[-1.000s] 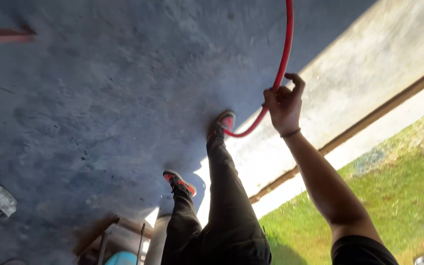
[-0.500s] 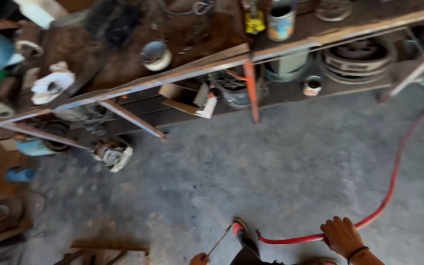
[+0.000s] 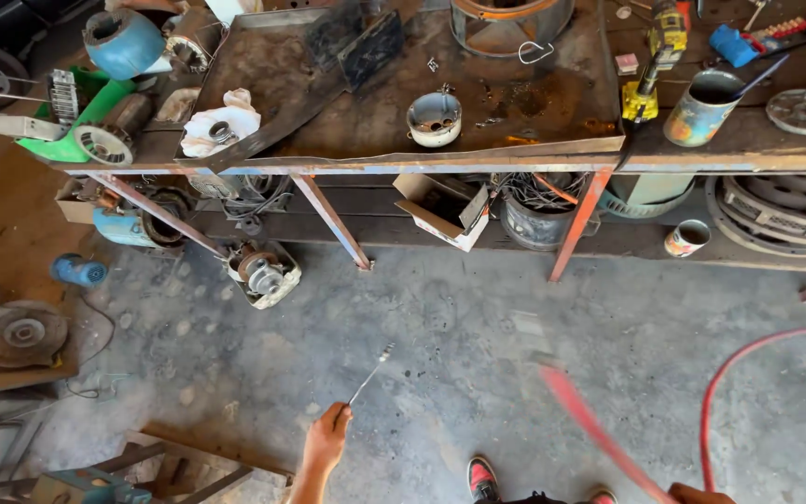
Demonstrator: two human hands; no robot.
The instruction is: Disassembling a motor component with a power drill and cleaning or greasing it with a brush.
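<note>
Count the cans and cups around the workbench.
2: a paint-stained can with a stick in it stands on the bench top at right; a small cup sits on the lower shelf beneath it. Clutter may hide others.

1. Left hand [image 3: 326, 437] is closed round a thin metal rod [image 3: 368, 378] that points up and away over the grey concrete floor [image 3: 440, 345].
2. Right hand [image 3: 697, 494] only just peeks in at the bottom edge, gripping a red rubber hose [image 3: 599, 431]. It's blurred near the hand and loops off to the right.
3. Red-and-black shoes [image 3: 482, 478] show between the hands.
4. Ahead is a rusty metal counter [image 3: 534, 140] with a small round grey metal housing [image 3: 434, 119], a paint-smeared tin can [image 3: 701, 110] and a white rag [image 3: 219, 127] on it.
5. On the shelf underneath sits an open cardboard box [image 3: 445, 210].
</note>
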